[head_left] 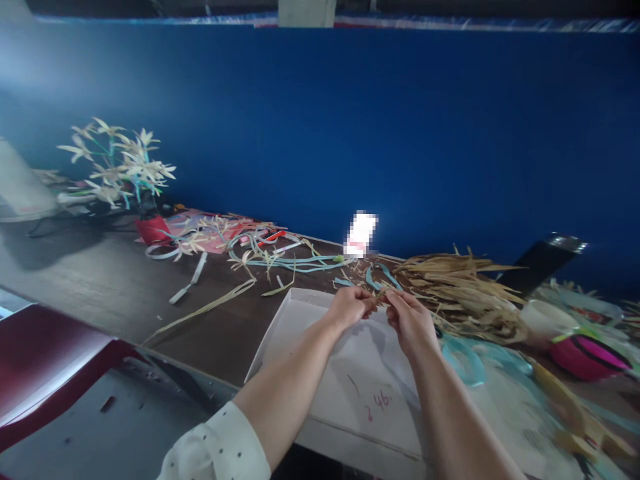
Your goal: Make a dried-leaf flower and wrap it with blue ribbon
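Note:
Above the far edge of a white box lid, both my hands meet with fingers pinched. Between them shows a short bit of thin, tan dried leaf strip, mostly hidden by the fingers. My left hand closes on its left end and my right hand on its right end. Red handwritten numbers mark the lid. Just beyond the fingers lie blue-green strips and small leaf scraps. A heap of dry brown husk leaves spreads right of my right hand.
Potted pale leaf flowers stand at the back left. Blue-wrapped stems and a long strip lie left of the lid. To the right are a dark cylinder, white cup, pink pouch and yellowish tool.

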`<action>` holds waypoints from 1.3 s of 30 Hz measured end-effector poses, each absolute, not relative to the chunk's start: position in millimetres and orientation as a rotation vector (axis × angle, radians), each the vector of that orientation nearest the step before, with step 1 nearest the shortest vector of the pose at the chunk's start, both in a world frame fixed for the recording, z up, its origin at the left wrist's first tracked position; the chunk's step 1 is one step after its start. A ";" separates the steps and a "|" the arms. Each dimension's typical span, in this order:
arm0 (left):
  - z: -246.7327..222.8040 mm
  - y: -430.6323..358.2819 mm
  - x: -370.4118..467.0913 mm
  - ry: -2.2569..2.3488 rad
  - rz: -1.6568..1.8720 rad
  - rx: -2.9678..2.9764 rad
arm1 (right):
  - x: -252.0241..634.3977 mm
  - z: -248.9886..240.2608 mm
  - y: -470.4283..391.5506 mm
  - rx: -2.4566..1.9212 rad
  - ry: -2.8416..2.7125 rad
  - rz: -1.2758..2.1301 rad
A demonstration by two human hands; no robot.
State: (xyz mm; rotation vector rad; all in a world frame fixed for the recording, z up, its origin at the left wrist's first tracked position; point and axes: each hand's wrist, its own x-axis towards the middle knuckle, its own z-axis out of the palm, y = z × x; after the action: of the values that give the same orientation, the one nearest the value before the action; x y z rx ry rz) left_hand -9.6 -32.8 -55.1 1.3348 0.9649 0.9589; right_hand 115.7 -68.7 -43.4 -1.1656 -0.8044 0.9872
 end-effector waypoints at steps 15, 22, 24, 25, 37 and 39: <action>-40.7 -55.1 -12.9 1.047 1.205 1.971 | 116.5 -43.8 -67.6 -1.182 -0.778 0.919; -42.1 -55.8 -13.6 0.990 1.201 2.114 | 117.6 -45.1 -66.8 -1.179 -0.770 0.922; -42.7 -55.7 -13.7 1.000 1.194 2.123 | 117.8 -45.6 -66.4 -1.182 -0.771 0.918; -42.9 -55.8 -13.7 1.009 1.191 2.126 | 117.9 -45.7 -66.2 -1.182 -0.770 0.916; -47.7 -52.7 -14.2 1.058 1.181 2.253 | 117.4 -45.4 -66.0 -1.200 -0.758 0.954; -48.5 -52.5 -13.9 1.058 1.195 2.260 | 117.5 -45.5 -65.9 -1.203 -0.766 0.955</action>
State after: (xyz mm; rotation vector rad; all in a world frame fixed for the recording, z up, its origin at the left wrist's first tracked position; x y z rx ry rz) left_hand -13.9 -52.5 -48.5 2.2598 1.0582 1.1955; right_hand 117.5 -65.9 -45.5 -1.2033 -0.7658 0.9553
